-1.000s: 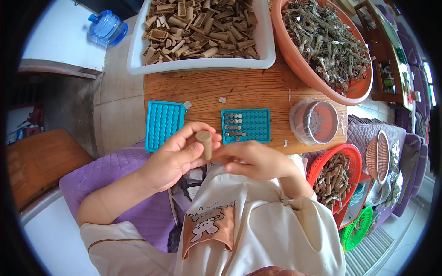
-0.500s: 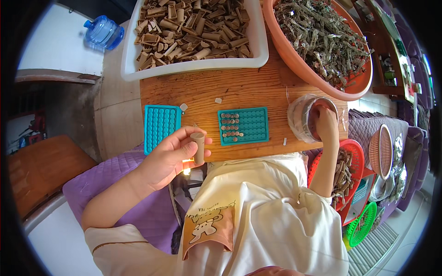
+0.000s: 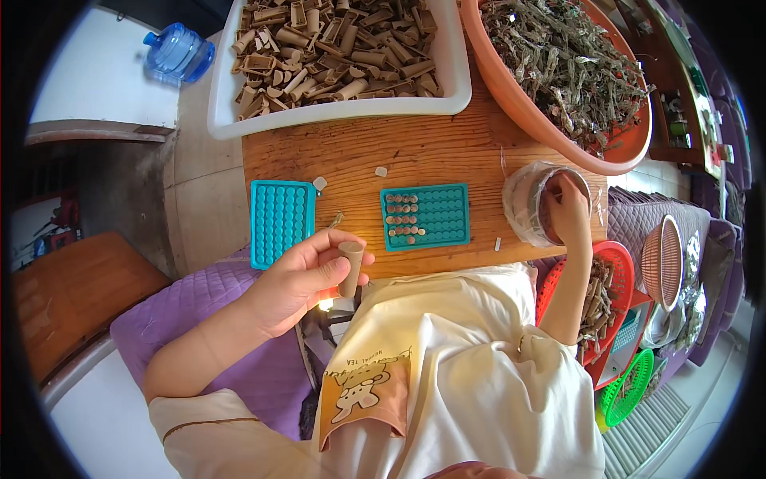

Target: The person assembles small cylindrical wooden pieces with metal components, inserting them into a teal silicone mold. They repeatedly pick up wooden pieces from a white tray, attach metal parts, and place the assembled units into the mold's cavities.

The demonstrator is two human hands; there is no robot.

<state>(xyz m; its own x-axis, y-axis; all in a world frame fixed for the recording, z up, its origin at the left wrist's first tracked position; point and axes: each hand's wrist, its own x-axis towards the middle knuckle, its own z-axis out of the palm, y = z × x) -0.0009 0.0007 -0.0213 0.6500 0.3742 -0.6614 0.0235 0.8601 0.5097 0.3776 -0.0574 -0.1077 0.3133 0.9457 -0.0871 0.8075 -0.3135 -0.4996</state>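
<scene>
Between thumb and fingers, my left hand (image 3: 307, 275) grips a short brown tube (image 3: 351, 271) upright, its round top end facing up, just off the table's near edge. My right hand (image 3: 570, 211) reaches into a round container (image 3: 520, 209) lined with clear plastic; its fingertips and whatever they touch are hidden inside. A teal tray (image 3: 445, 215) with rows of round hollows lies between my hands. Small round brownish pieces (image 3: 402, 209) fill several hollows on its left side. Left of it, above my left forearm, lies a second teal tray (image 3: 282, 225) with bare hollows.
A white bin (image 3: 343, 114) of brown tube pieces and an orange basin (image 3: 550, 146) of dried, stringy material stand at the back of the wooden table (image 3: 343, 156). Small pale squares lie nearby. A red basket (image 3: 626, 275) and a green basket (image 3: 638, 383) sit at right.
My left hand has lowered slightly with the tube, whose top now tips more toward view. My right hand has shifted a little within the container. The whole view has shifted slightly.
</scene>
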